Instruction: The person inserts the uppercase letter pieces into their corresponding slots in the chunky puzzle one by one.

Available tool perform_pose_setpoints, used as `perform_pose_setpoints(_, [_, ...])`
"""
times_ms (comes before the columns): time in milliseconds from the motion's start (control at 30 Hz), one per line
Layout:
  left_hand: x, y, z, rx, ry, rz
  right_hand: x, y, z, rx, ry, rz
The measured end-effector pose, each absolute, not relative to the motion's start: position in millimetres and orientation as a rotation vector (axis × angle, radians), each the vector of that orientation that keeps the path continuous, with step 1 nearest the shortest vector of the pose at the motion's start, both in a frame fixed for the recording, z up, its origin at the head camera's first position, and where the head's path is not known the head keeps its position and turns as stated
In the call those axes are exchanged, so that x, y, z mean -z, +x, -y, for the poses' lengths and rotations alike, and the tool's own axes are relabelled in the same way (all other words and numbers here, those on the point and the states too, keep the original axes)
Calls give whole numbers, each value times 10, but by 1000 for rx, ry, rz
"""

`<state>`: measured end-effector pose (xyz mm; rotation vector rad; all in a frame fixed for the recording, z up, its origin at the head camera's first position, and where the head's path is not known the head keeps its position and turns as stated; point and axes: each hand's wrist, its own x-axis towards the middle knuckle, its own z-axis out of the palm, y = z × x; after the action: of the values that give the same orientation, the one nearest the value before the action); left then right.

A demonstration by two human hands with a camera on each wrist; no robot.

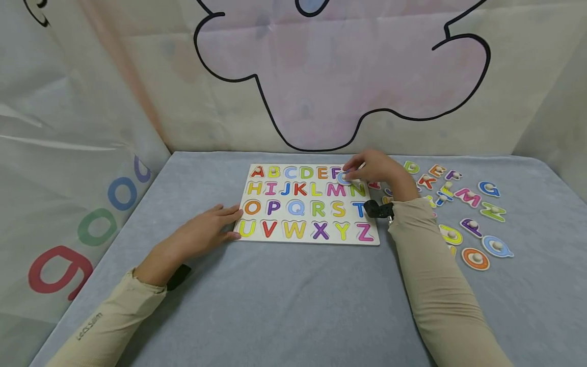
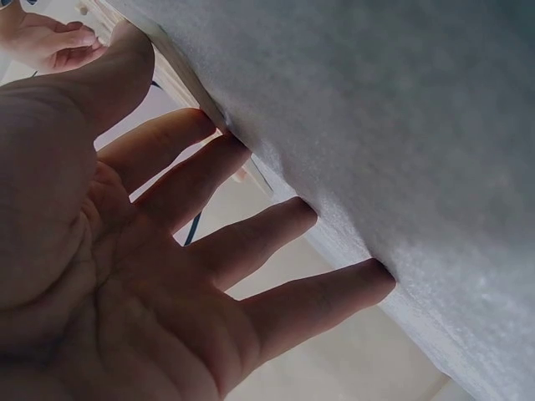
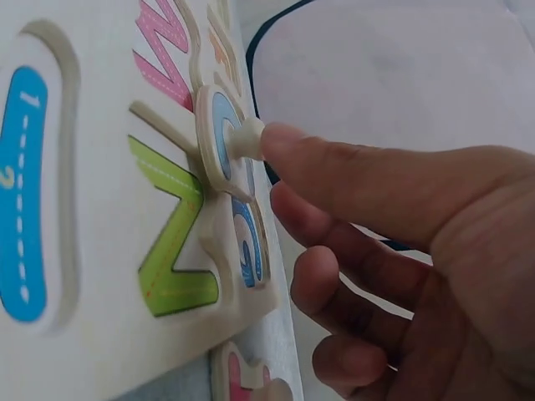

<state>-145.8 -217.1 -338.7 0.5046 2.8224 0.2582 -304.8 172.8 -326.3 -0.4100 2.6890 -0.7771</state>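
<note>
My right hand [image 1: 375,167] pinches a blue letter [image 3: 220,134] by its knob [image 3: 246,139] over the board [image 1: 302,241], where A [image 1: 258,172] and B [image 1: 273,172] sit inset; my spread left hand [image 1: 204,232] touches it.

The white alphabet board [image 1: 308,199], a knobbed blue letter [image 3: 221,138] over its far-right corner, lies near the counter's [image 1: 293,306] far edge.

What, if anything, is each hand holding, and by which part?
The right hand holds a blue letter piece by its pale knob; the left hand only touches the edge of the board.
</note>
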Motion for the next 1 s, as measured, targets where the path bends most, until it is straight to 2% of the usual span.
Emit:
perform_pose_setpoints(567, [3369, -1467, 2178, -249, 470, -2809, 3256, -3011, -1613, 744, -362, -2732])
perform_pose_setpoints(1000, [3368, -1452, 2199, -254, 513, -2815, 3291, -3021, -948, 875, -481, -2685])
